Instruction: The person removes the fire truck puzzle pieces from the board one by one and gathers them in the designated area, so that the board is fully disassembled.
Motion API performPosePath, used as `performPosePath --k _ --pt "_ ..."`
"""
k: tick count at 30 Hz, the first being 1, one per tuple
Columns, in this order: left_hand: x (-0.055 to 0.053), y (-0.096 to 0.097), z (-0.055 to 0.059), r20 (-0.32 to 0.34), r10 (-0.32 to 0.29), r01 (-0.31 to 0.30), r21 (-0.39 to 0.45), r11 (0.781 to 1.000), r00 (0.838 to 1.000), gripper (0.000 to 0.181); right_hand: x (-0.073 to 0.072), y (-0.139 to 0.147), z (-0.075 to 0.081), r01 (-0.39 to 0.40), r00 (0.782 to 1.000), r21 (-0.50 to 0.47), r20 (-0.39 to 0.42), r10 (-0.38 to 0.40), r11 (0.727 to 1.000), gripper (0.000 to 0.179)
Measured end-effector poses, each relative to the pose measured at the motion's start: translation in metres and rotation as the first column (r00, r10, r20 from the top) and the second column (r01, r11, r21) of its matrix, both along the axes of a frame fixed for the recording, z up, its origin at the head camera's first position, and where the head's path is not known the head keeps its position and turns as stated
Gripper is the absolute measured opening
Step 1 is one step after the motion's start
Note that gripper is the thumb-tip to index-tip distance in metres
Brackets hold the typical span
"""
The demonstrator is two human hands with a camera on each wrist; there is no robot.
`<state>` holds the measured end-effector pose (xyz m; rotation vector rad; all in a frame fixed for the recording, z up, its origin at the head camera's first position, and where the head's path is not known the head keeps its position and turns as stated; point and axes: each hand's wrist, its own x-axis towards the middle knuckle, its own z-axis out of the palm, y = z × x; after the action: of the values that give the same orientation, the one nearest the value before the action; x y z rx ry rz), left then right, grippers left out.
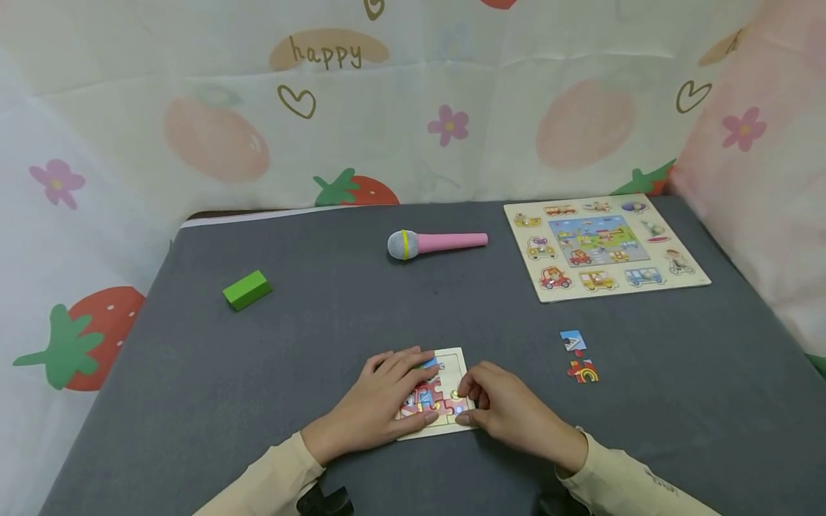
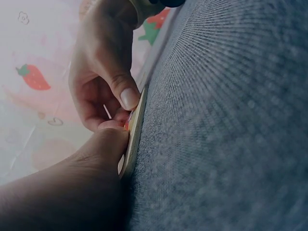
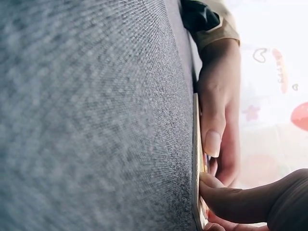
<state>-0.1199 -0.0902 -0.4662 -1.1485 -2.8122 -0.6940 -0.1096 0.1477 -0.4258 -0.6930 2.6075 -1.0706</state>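
A small jigsaw puzzle board [image 1: 454, 360] with a pale frame lies near the front of the table, partly filled with colourful pieces. My left hand [image 1: 387, 394] rests on its left side, fingers spread and extended over the pieces, covering part of the picture. At the lower right corner, my right hand [image 1: 510, 408] pinches a puzzle piece [image 1: 457, 406] between thumb and curled forefinger, down against the board. In the left wrist view, the right thumb [image 2: 129, 97] sits at the board's edge. Two loose puzzle pieces, one blue [image 1: 571, 340] and one with a rainbow [image 1: 584, 371], lie to the right.
A pink toy microphone [image 1: 452, 243] lies behind the hands. At the back right is a larger wooden vehicle puzzle board [image 1: 529, 269]. To the left sits a green block [image 1: 248, 290]. A printed cloth [image 1: 503, 86] hangs behind the grey table [image 1: 310, 301].
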Motion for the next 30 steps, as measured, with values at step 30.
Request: performPosePath --k 30 --pt "0.0008 0.0017 0.0008 0.045 0.022 -0.024 0.047 0.999 0.999 0.058 0.0020 -0.0027 0.0029 0.015 0.998 -0.013 0.053 -0.014 1.000 0.018"
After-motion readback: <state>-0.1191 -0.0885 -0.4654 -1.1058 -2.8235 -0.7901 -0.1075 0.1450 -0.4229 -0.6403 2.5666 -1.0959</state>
